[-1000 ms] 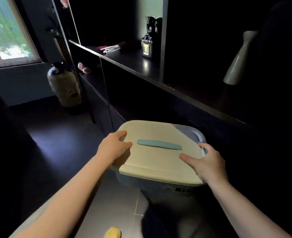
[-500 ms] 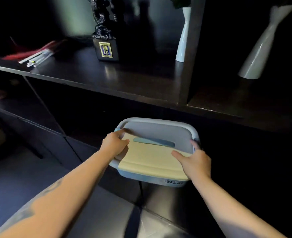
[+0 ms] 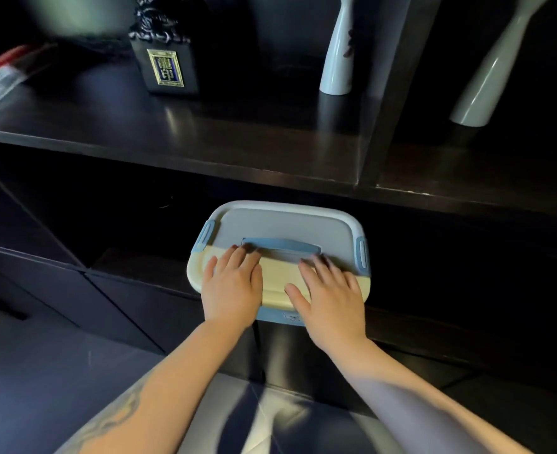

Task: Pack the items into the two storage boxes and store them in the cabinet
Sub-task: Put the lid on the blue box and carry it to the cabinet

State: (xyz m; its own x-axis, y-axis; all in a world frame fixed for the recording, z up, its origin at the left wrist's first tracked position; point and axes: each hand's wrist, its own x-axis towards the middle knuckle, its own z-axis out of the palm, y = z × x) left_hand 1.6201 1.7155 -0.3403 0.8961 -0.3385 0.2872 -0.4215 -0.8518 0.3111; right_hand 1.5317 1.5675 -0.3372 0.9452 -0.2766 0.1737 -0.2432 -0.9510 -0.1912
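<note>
Storage box (image 3: pixel 280 224) with the cream lid and blue side clips is sitting partway inside the dark lower compartment of the cabinet (image 3: pixel 205 152), right under the long shelf. The back half of the lid is in shadow under that shelf, and the front edge pokes out toward the camera. Lid's on and the clips on both sides look folded up against it, so I'd say the packing for this one is finished.

Both hands are flat on top of the lid's near part. Left hand (image 3: pixel 233 288) has its fingers (image 3: pixel 244 257) straight and spread a bit, tips touching the blue carry handle (image 3: pixel 280 245). Right hand (image 3: pixel 331 296) is the same deal, straight fingers lying on the lid with the tips at the handle's right end. Neither hand is gripping anything, they're just resting or pressing on the lid.

My read: this box is nearly stored and probably just needs a nudge further back. The task says two boxes though, and I can only see one here, so no idea where the other stands.

Up on the shelf there's a dark seal-looking ornament (image 3: pixel 164 57) and two pale vases (image 3: pixel 337 50), well clear of the box.
</note>
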